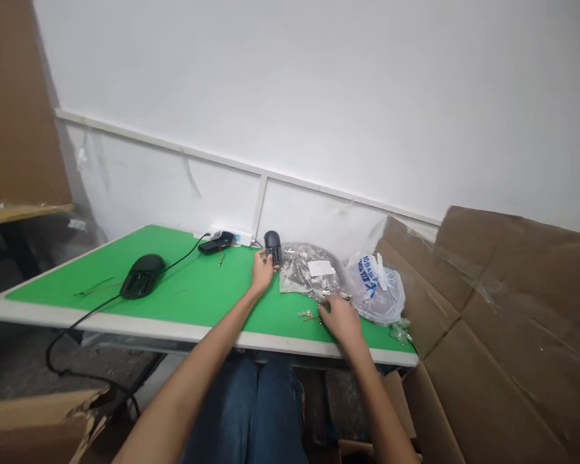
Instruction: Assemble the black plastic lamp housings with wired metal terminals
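My left hand [263, 270] is closed on a small black mouse-shaped housing [272, 240], held up by its lower end above the back of the green table. Slots or recesses show on its near face. Low over the table's right half, my right hand [341, 317] has its thumb and fingers bent together among small metal pieces [309, 315] and a thin reddish wire. What its fingertips pinch, if anything, is too small to make out. Just behind them lies a clear plastic bag [304, 270] full of small greyish parts, with a white label [321, 268].
A white bag with blue print [374, 287] sits at right, beside large cardboard [522, 322]. On the left lies a bigger black mouse-shaped device [144, 276] with a cable hanging over the edge. Another black device [216, 243] lies near a white power strip [241, 239] by the wall.
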`<move>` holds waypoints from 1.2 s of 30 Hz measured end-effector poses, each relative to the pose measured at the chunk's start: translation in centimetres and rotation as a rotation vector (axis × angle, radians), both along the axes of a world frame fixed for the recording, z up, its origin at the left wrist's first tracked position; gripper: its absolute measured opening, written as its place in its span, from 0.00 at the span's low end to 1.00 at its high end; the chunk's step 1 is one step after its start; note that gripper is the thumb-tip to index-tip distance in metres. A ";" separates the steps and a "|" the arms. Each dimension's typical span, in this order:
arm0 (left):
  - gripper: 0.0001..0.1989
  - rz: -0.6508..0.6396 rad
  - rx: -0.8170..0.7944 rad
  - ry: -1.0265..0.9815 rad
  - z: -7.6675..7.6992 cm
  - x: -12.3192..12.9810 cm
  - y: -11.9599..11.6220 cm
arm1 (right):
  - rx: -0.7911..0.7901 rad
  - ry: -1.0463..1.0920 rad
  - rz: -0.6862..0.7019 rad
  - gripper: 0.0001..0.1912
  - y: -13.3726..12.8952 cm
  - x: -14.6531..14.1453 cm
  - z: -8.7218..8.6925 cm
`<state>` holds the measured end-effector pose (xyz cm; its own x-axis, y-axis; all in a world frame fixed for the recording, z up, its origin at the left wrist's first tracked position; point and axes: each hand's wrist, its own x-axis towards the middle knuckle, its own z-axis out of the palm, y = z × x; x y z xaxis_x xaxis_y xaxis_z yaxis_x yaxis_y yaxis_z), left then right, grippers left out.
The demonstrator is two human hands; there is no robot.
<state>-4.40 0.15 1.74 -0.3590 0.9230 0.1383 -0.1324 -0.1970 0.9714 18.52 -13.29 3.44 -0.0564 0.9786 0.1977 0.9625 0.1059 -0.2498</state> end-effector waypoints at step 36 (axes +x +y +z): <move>0.32 -0.631 0.039 -0.123 -1.3 -2.3 4.5 | 0.347 0.683 0.480 0.08 16.0 -5.4 -1.4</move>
